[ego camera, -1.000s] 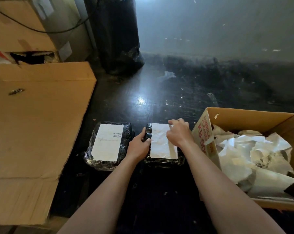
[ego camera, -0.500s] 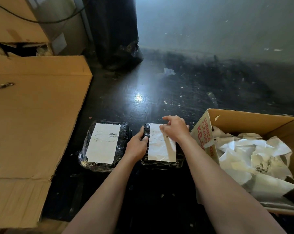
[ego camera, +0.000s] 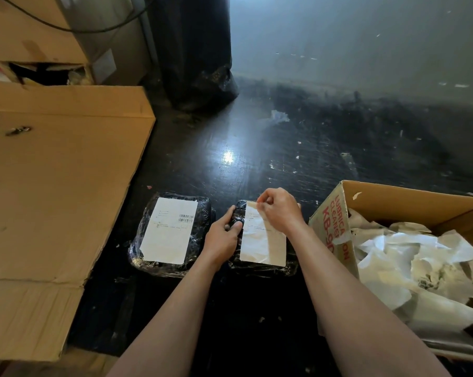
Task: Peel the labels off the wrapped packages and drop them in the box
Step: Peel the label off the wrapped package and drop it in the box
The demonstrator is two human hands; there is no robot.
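– Where does everything lie?
– You have the dark floor [ego camera: 257, 159] before you. A cardboard sheet [ego camera: 53, 200] lies flat on your left. The box [ego camera: 409, 198] is on your right, with crumpled paper [ego camera: 409, 257] heaped in it. Two packages sit side by side between them. The left package [ego camera: 204, 213] has its left label [ego camera: 170, 229] flat on top.
– And my grips?
– Your left grip [ego camera: 224, 235] holds the right package [ego camera: 259, 270] by its left edge, thumb on top. Your right grip [ego camera: 280, 209] pinches the far edge of the right label [ego camera: 259, 240]. The rest of it lies flat on the wrap.
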